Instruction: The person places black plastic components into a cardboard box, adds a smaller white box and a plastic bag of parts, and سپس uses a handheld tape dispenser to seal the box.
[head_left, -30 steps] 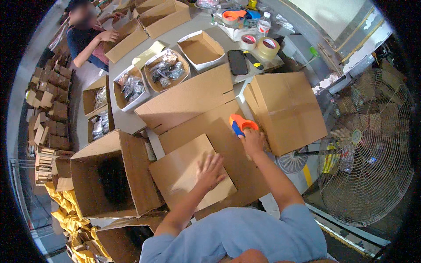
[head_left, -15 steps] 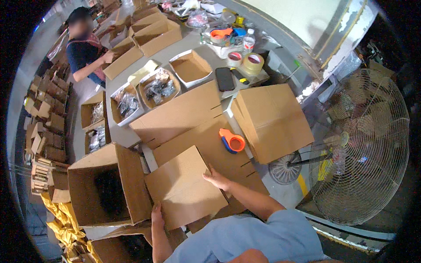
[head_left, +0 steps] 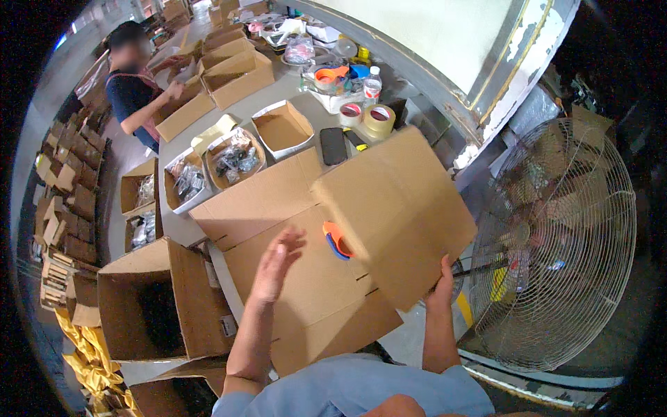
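Observation:
A folded flat cardboard carton [head_left: 399, 215] is tilted over the right side of the table, its lower right edge gripped by my right hand [head_left: 440, 281]. My left hand [head_left: 278, 260] is raised with its fingers apart, holding nothing, above an unfolded cardboard sheet [head_left: 278, 313]. On that sheet lies an orange and blue tape dispenser [head_left: 336, 240], its right part hidden behind the carton. The stack of flat cartons on the right is covered by the held one.
A large open carton [head_left: 201, 299] stands at my left. Trays of small bagged parts [head_left: 233, 163], an empty white tray [head_left: 283, 130], a phone [head_left: 333, 146] and tape rolls [head_left: 379, 121] lie beyond. A big caged fan [head_left: 556, 250] is at right; a person [head_left: 132, 94] works across the table.
The flat carton has moved from in front of me to the right, carried in my right hand. My left hand has let go of it and risen over the unfolded sheet.

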### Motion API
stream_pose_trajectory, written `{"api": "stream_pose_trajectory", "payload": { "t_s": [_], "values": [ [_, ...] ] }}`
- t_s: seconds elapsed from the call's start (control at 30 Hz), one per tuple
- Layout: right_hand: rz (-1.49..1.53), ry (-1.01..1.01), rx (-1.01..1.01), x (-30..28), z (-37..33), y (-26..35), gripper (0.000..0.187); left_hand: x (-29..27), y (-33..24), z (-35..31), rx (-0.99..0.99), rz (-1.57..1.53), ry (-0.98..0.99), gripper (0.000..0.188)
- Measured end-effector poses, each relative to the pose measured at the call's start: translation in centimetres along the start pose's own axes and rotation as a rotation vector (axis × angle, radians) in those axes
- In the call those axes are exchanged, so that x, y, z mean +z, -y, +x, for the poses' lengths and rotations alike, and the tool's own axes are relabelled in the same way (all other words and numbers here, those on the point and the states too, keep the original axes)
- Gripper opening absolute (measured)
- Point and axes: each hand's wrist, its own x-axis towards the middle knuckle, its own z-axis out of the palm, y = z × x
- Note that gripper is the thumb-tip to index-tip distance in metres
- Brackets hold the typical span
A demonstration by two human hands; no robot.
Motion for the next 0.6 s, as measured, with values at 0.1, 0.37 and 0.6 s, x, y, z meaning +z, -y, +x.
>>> {"api": "stream_pose_trajectory", "payload": {
  "t_s": [0.1, 0.37, 0.6],
  "values": [
    [-0.038, -0.168, -0.135, 1.1, 2.4, -0.8, 0.052, 2.1, 4.1, -0.8, -0.214, -0.048, 0.086, 0.057],
    [-0.111, -0.225, -0.177, 0.8, 6.6, -0.2, 0.061, -2.0, 11.6, -10.8, -0.456, 0.202, -0.064, 0.047],
    [-0.447, -0.432, -0.691, -0.6, 6.2, 0.8, 0.065, -10.3, 8.0, -19.2, -0.387, 0.502, -0.6, 0.038]
  ]
}}
